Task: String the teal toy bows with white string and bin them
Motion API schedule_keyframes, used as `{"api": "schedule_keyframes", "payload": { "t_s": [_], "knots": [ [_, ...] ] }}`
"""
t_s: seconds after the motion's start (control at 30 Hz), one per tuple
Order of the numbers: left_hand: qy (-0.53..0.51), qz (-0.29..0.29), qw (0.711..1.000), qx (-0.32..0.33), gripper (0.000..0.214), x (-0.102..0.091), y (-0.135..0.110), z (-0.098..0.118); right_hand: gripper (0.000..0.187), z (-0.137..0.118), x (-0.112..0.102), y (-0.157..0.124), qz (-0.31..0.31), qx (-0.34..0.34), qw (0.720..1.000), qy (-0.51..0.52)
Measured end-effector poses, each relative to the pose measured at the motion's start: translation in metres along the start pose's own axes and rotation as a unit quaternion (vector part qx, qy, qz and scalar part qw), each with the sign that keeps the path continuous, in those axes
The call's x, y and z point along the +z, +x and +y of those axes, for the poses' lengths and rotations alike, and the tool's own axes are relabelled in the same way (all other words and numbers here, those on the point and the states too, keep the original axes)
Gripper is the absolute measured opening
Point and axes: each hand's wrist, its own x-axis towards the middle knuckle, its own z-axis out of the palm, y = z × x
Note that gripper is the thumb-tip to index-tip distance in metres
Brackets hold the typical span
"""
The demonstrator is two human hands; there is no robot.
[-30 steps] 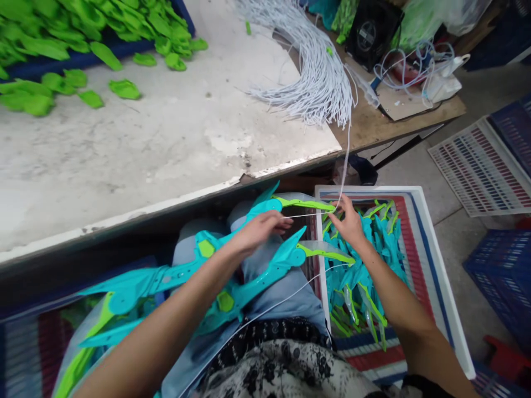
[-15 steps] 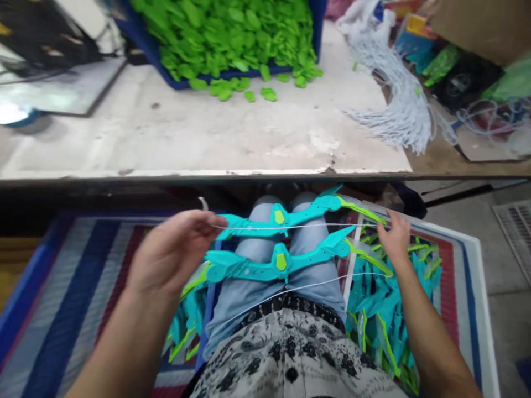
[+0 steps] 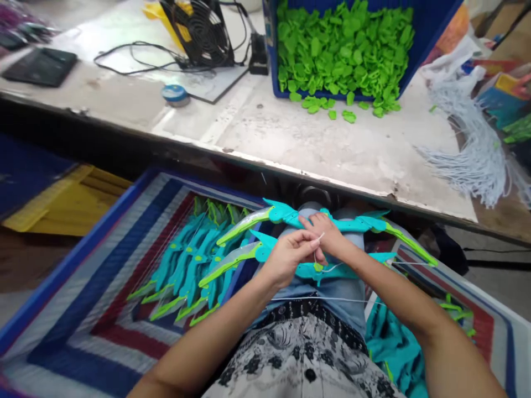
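Two teal toy bows with lime-green limbs lie across my lap, the upper toy bow point(image 3: 354, 225) and the lower toy bow point(image 3: 307, 271). My left hand point(image 3: 292, 255) is closed in a pinch on a thin white string point(image 3: 320, 239), over the middle of the bows. Crossing close beside it, my right hand point(image 3: 326, 233) rests over the upper bow's middle with its fingers bent. What those fingers grip is hidden. Part of the string runs from the upper bow's right tip and passes behind my right forearm. Another string stretches across my waist.
A blue bin point(image 3: 431, 33) of green plastic pieces stands on the worktable point(image 3: 265, 143), near a bundle of white strings point(image 3: 477, 149). Left on the table are a fan point(image 3: 207, 33) and a round tin point(image 3: 175, 95). Crates with more bows point(image 3: 186, 254) flank my legs.
My hands were wide apart, at the left and right ends of the upper bow. Now they are together over its middle. The view has turned to the left.
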Motion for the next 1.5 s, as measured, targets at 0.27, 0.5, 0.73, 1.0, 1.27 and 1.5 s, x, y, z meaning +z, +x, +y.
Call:
{"api": "schedule_keyframes", "payload": {
  "t_s": [0.27,0.5,0.73,1.0,1.27,1.5],
  "knots": [
    [-0.085,-0.040,0.995,-0.015,0.023,-0.016,-0.004,0.003,0.050,0.033,-0.007,0.007,-0.010,0.009,1.000,-0.010],
    [-0.013,0.236,0.951,0.201,0.029,-0.078,0.006,0.039,0.052,0.080,-0.036,0.006,-0.090,0.058,0.951,0.290],
    [0.095,0.330,0.899,0.271,0.023,-0.111,0.039,0.073,0.052,0.083,-0.038,0.014,-0.115,0.122,0.919,0.356],
    [0.169,0.325,0.891,0.269,0.015,-0.128,0.064,0.093,0.050,0.084,-0.039,0.016,-0.120,0.125,0.915,0.365],
    [0.189,0.323,0.884,0.279,0.014,-0.132,0.070,0.099,0.050,0.081,-0.040,0.017,-0.115,0.120,0.914,0.369],
    [0.183,0.336,0.871,0.309,0.013,-0.132,0.074,0.093,0.051,0.081,-0.038,0.016,-0.118,0.120,0.913,0.372]
  ]
}}
